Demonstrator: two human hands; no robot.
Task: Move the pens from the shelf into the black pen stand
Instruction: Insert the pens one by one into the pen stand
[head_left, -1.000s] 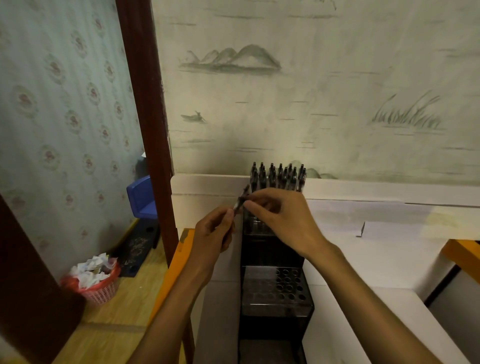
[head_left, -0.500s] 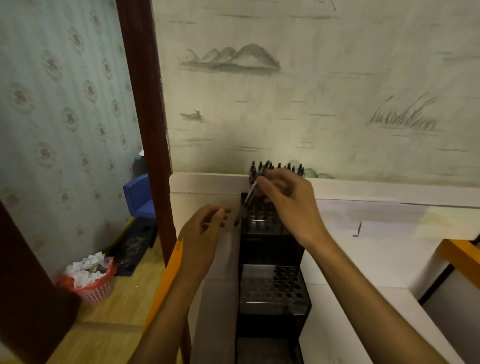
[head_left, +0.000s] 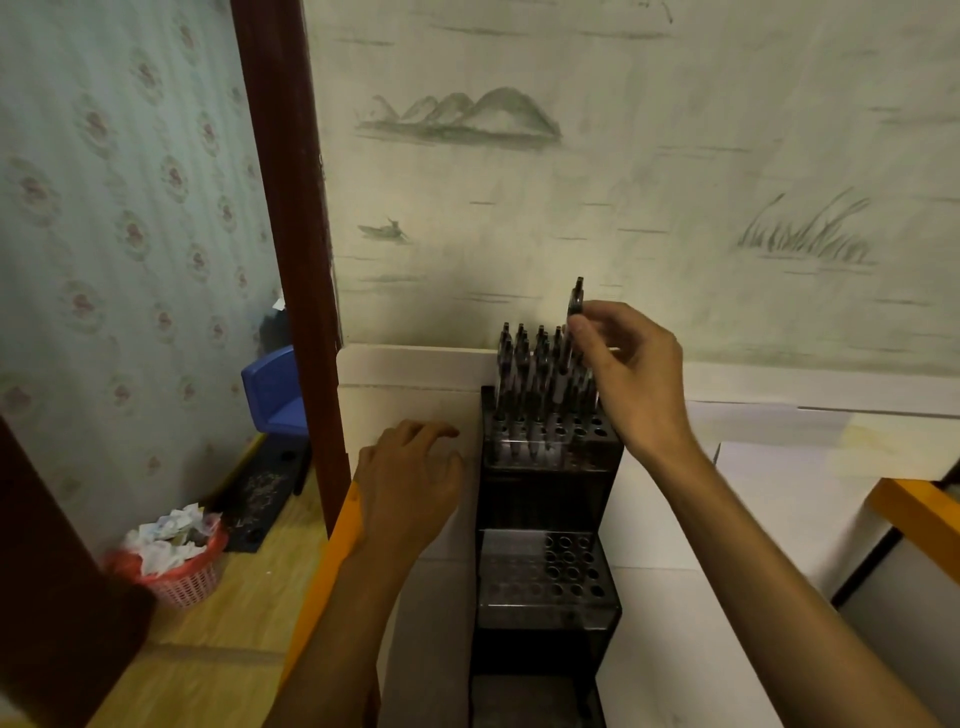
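— Right hand (head_left: 631, 374): pinching one pen (head_left: 575, 306) upright at its upper end, above the right side of the top tier of the black pen stand (head_left: 545, 462). Left hand (head_left: 410, 483)?

— Empty, fingers loosely curled, hovering beside the stand's left wall, near the white shelf (head_left: 415, 364).

— Why upright?

— Probably to line the tip up with a free hole; filled pens (head_left: 524, 379) crowding the left rows.

— Lower tier (head_left: 545, 571)?

— Holes unfilled.
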